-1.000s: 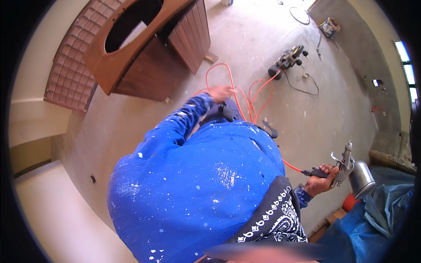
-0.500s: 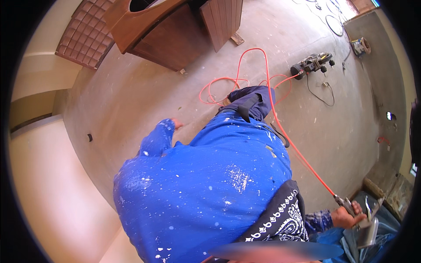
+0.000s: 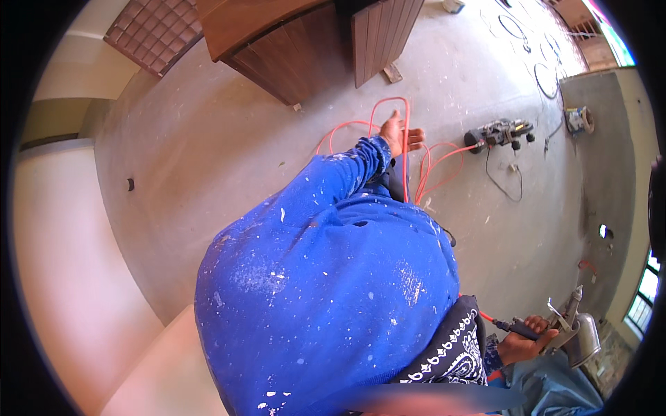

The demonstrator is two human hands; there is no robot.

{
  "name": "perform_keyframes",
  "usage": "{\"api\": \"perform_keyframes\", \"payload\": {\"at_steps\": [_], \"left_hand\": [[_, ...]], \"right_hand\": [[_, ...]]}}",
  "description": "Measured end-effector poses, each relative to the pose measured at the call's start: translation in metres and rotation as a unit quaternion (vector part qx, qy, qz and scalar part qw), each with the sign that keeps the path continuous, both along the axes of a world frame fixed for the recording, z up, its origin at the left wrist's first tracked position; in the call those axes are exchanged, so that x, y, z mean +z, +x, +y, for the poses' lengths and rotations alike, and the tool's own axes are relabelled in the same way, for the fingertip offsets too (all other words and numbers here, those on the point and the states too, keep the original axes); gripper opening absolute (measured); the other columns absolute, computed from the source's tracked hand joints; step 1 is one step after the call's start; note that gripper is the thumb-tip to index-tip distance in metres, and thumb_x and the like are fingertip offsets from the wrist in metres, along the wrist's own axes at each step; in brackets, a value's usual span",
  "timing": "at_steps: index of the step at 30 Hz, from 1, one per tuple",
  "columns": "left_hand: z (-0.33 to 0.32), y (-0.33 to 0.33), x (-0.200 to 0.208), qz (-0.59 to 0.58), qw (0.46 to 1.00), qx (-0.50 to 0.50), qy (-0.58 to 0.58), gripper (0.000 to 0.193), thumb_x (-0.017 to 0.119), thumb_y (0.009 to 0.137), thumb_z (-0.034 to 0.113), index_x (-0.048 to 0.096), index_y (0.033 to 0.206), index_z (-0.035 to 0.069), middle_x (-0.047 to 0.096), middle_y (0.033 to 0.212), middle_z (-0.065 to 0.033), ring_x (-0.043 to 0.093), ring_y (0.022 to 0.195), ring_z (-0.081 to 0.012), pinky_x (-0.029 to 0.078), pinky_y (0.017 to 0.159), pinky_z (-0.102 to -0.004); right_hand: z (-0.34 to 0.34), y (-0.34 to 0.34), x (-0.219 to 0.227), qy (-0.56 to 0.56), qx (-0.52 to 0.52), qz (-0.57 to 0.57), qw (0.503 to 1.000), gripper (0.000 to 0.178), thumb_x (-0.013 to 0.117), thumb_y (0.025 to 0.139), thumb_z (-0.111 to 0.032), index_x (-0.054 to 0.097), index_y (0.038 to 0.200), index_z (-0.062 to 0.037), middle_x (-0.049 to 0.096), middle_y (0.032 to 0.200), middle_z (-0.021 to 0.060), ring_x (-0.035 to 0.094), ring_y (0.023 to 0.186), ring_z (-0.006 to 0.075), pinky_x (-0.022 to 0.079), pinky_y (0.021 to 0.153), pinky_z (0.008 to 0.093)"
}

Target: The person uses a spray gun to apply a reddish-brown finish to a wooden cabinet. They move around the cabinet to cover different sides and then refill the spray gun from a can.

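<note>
My left hand (image 3: 399, 134) reaches out beyond my blue-clad torso, thumb and fingers apart. The red air hose (image 3: 406, 166) runs right at this hand; whether they touch I cannot tell. At the lower right my right hand (image 3: 522, 345) is closed round the handle of a spray gun (image 3: 570, 319), which has a metal cup (image 3: 585, 341). A stretch of the hose joins the gun's handle, while its middle is hidden by my body. Loose loops of the hose lie on the floor ahead.
A small dark air compressor (image 3: 499, 133) with a cord stands ahead right, joined to the hose. Brown wooden furniture (image 3: 298, 55) stands at the far left of centre. A bucket (image 3: 578, 121) sits by the right wall. Blue sheeting (image 3: 551, 385) lies below the gun.
My left hand has swung forward and right to the hose. The spray gun has risen slightly in my right hand, its nozzle now tipped upward. The view has shifted.
</note>
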State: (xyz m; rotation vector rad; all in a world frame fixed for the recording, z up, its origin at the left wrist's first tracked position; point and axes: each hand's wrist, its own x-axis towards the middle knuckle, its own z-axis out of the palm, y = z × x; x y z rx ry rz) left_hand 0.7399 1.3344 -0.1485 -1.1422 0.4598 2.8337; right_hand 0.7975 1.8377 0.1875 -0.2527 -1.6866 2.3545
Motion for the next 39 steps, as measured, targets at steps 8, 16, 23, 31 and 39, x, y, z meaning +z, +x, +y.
{"api": "perform_keyframes", "payload": {"at_steps": [8, 16, 23, 31, 39], "left_hand": [[-0.139, 0.111, -0.058, -0.158, 0.955, 0.206, -0.143, 0.012, 0.062, 0.099, 0.02, 0.053, 0.096, 0.012, 0.045, 0.066, 0.0016, 0.042, 0.051, -0.0102, 0.041, 0.051, -0.0314], [-0.133, 0.143, -0.05, -0.253, 0.929, 0.002, -0.272, 0.017, 0.06, 0.1, 0.023, 0.06, 0.108, 0.008, 0.046, 0.065, 0.0007, 0.04, 0.047, -0.0102, 0.036, 0.041, -0.0273], [-0.134, 0.103, 0.043, -0.127, 0.866, -0.434, -0.212, 0.029, 0.058, 0.103, 0.025, 0.061, 0.13, 0.015, 0.033, 0.065, 0.0114, 0.025, 0.05, -0.0009, 0.023, 0.041, -0.0182], [-0.154, 0.109, 0.014, -0.24, 0.664, -0.363, -0.609, 0.022, 0.056, 0.099, 0.029, 0.069, 0.11, 0.014, 0.052, 0.058, -0.0012, 0.048, 0.044, -0.014, 0.036, 0.038, -0.032], [-0.176, 0.215, -0.041, -0.393, 0.826, -0.12, -0.385, 0.023, 0.054, 0.095, 0.02, 0.061, 0.077, 0.007, 0.058, 0.06, -0.0067, 0.056, 0.046, -0.0196, 0.05, 0.045, -0.0381]], "right_hand": [[0.029, -0.021, 0.022, -0.067, 0.048, 0.152, 0.985, 0.051, 0.061, 0.101, -0.037, 0.048, 0.129, 0.0032, 0.031, 0.073, -0.0023, 0.032, 0.066, 0.0107, 0.032, 0.063, 0.0292], [0.018, -0.04, 0.011, -0.035, 0.05, 0.118, 0.991, 0.063, 0.058, 0.103, -0.035, 0.036, 0.148, 0.0032, 0.033, 0.073, -0.0023, 0.034, 0.067, 0.0095, 0.032, 0.062, 0.0271], [-0.028, -0.089, -0.02, -0.038, 0.17, 0.11, 0.978, 0.06, 0.055, 0.104, -0.037, 0.039, 0.145, 0.0034, 0.034, 0.073, -0.0017, 0.036, 0.068, 0.0105, 0.034, 0.063, 0.0283], [-0.106, -0.132, -0.04, 0.031, 0.271, 0.097, 0.957, 0.035, 0.061, 0.101, -0.035, 0.051, 0.086, -0.0051, 0.041, 0.07, 0.0005, 0.041, 0.064, 0.0111, 0.035, 0.058, 0.0273], [-0.139, -0.13, -0.033, 0.075, 0.275, 0.127, 0.95, 0.034, 0.067, 0.098, -0.032, 0.052, 0.081, -0.0066, 0.045, 0.067, 0.0002, 0.042, 0.06, 0.0093, 0.035, 0.055, 0.026]]}}
